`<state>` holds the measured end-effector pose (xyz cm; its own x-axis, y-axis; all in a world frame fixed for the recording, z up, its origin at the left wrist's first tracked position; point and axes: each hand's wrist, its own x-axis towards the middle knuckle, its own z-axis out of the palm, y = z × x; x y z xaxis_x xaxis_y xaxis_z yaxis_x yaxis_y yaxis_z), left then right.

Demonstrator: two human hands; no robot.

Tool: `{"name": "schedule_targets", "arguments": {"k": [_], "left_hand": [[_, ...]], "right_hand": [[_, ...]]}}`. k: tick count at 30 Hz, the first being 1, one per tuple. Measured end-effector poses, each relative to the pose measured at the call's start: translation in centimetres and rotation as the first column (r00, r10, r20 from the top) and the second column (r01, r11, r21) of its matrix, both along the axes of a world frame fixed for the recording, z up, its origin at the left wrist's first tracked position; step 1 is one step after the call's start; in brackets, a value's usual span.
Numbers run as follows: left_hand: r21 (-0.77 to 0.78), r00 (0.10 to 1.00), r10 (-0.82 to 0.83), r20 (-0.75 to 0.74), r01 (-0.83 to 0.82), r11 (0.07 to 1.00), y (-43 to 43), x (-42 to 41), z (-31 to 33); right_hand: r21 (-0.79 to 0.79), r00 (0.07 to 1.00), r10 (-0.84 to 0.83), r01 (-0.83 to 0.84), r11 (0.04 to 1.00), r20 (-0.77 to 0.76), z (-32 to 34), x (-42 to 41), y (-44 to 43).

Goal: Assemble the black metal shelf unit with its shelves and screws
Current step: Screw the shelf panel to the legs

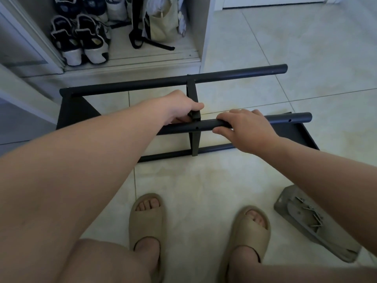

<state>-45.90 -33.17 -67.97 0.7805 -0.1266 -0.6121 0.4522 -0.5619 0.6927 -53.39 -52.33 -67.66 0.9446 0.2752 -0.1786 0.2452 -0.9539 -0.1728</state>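
Note:
The black metal shelf unit [126, 86] lies on its side on the tiled floor, with long round poles running left to right. A narrow black shelf panel [192, 92] stands crosswise between the poles at the middle. My left hand [181, 108] grips the corner of that panel where it meets the near upper pole [289, 119]. My right hand [246, 125] curls over that same pole just right of the joint, thumb underneath. Small screw holes show along the pole. Several screws [312, 215] lie on a grey tray at the lower right.
The grey tray [330, 242] sits on the floor by my right foot. My feet in beige slides [145, 221] stand just before the frame. An open closet with shoes [81, 39] and a bag [161, 23] lies beyond the unit.

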Motion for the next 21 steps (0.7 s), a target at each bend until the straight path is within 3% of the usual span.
{"name": "schedule_targets", "arguments": {"k": [7,21], "left_hand": [[-0.050,1.000,-0.015,0.021,0.016,0.999,-0.3,-0.4,-0.4],[0.117,0.988,-0.154,-0.015,0.154,0.981,-0.5,0.0,-1.9]], "right_hand": [[0.028,1.000,0.013,-0.012,1.000,-0.022,0.2,-0.6,-0.3],[-0.023,0.993,-0.032,0.029,0.999,-0.113,-1.2,-0.8,-0.6]]}}
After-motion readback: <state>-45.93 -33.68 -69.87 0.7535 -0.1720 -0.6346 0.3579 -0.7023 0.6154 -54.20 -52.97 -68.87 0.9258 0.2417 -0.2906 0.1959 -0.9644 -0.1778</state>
